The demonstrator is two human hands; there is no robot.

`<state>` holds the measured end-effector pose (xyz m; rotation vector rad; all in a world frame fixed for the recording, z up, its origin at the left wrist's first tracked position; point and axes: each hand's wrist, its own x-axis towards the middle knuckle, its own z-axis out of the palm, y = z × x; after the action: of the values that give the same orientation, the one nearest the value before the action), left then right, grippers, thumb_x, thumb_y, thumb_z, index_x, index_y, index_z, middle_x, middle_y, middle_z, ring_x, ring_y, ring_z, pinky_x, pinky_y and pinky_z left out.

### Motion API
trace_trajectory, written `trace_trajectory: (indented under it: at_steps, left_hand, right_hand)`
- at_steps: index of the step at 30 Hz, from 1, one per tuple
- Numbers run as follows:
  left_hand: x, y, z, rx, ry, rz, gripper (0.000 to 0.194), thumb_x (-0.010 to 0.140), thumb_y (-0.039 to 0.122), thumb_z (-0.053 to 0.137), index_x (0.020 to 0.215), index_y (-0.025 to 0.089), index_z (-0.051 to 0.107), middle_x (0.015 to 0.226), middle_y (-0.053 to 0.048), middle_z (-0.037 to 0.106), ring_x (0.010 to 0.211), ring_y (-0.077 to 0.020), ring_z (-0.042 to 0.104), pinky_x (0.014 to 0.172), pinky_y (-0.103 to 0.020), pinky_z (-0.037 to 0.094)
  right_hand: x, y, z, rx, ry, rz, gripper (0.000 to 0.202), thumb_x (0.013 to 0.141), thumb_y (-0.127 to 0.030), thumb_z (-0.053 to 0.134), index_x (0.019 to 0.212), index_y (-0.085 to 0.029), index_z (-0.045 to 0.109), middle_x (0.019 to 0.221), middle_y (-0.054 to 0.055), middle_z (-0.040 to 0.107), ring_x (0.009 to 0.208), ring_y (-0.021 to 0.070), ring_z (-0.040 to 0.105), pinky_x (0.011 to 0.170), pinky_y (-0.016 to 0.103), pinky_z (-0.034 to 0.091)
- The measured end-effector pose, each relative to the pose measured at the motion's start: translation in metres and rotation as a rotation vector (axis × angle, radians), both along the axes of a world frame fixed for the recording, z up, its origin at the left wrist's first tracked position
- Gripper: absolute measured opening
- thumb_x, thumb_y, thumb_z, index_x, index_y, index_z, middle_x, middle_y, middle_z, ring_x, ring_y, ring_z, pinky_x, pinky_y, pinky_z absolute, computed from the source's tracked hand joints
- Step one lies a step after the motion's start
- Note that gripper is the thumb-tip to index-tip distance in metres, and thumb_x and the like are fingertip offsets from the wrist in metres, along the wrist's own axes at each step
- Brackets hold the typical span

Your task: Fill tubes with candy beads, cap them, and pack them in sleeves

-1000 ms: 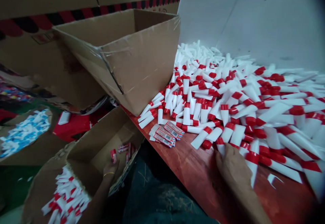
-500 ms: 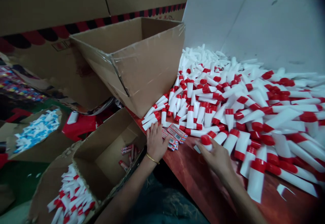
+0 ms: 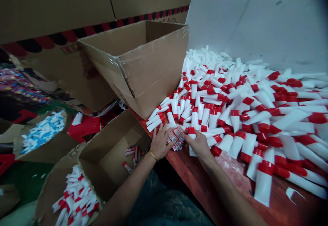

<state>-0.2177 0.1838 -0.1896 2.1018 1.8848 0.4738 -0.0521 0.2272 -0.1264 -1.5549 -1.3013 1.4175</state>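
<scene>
My right hand (image 3: 201, 146) pinches a white squeeze tube with a red cap (image 3: 191, 132), held cap up over the red tabletop. Close by on its left, a small stack of printed labels (image 3: 176, 133) lies near the table edge. My left hand (image 3: 160, 142), wearing a thin bracelet, rests beside this stack with fingers stretched out and its thumb against the labels. Beyond both hands spreads a heap of similar white tubes with red caps (image 3: 234, 118), lying at all angles.
An open cardboard box (image 3: 153, 72) stands on the table at the back left. Below the table edge, another carton (image 3: 102, 156) holds a few printed tubes. Farther left are cartons of small red-and-white pieces (image 3: 77, 198) and blue-and-white pieces (image 3: 44, 130). A pale panel (image 3: 256, 21) rises behind the heap.
My right hand has moved left with the tube, up to the label stack. The left hand stays by the labels. The view has shifted slightly.
</scene>
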Motion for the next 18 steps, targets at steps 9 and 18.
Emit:
trace_trajectory:
  at_steps: [9, 18]
  left_hand:
    - [0.018, -0.030, 0.042, -0.128, -0.873, 0.422, 0.057, 0.083, 0.058, 0.030, 0.081, 0.012, 0.065, 0.082, -0.010, 0.066, 0.080, -0.0205, 0.062, 0.073, -0.032, 0.044]
    - [0.036, -0.008, 0.052, -0.397, -1.755, 0.629, 0.068, 0.064, 0.036, 0.070, 0.122, 0.016, 0.043, 0.092, -0.006, 0.064, 0.065, -0.0102, 0.060, 0.055, -0.019, 0.046]
  right_hand:
    - [-0.004, -0.009, 0.010, -0.108, 0.424, -0.032, 0.040, 0.053, -0.037, 0.077, 0.079, -0.016, 0.055, 0.051, -0.005, 0.055, 0.039, 0.0082, 0.046, 0.039, 0.019, 0.036]
    - [-0.002, -0.012, -0.001, 0.000, 0.125, 0.067, 0.033, 0.058, -0.041, 0.071, 0.076, -0.017, 0.057, 0.050, -0.003, 0.056, 0.040, 0.0127, 0.048, 0.040, 0.024, 0.039]
